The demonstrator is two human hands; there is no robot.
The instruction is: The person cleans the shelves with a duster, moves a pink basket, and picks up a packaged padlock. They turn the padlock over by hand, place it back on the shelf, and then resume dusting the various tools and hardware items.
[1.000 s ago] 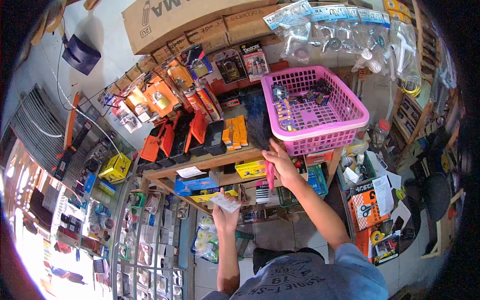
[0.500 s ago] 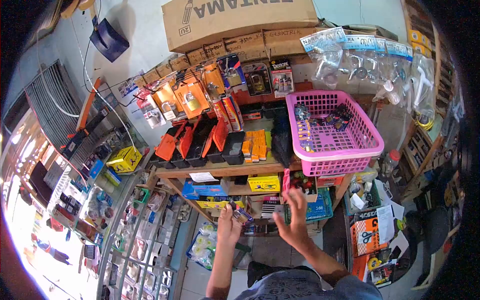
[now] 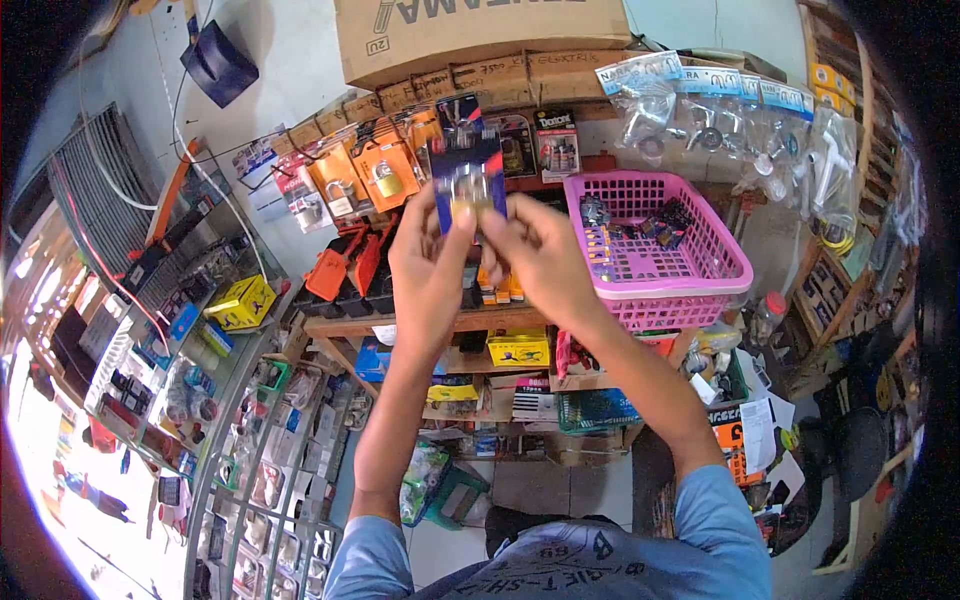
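Observation:
Held up in front of the wall display is a packaged padlock (image 3: pixel 468 165) on a dark blue card, slightly blurred, with silver and brass-coloured parts under clear plastic. My left hand (image 3: pixel 425 260) grips its lower left side, thumb on the front. From the right, my right hand (image 3: pixel 540 250) closes on the lower edge, its thumb and fingers on the pack. Behind the pack hang orange padlock cards (image 3: pixel 385 178) on hooks, partly covered by my hands. Black bins with orange lids (image 3: pixel 330 272) stand on the shelf below my left hand.
A pink basket (image 3: pixel 655 295) with small dark packs stands right of my hands. Bagged fittings (image 3: pixel 715 130) hang at the upper right. On the left is a glass display case (image 3: pixel 225 400). A yellow box (image 3: pixel 520 348) sits on the lower shelf.
My left hand has raised the padlock pack from below the shelf to the wall display. My right hand, open and apart before, has come up and closed on the pack too.

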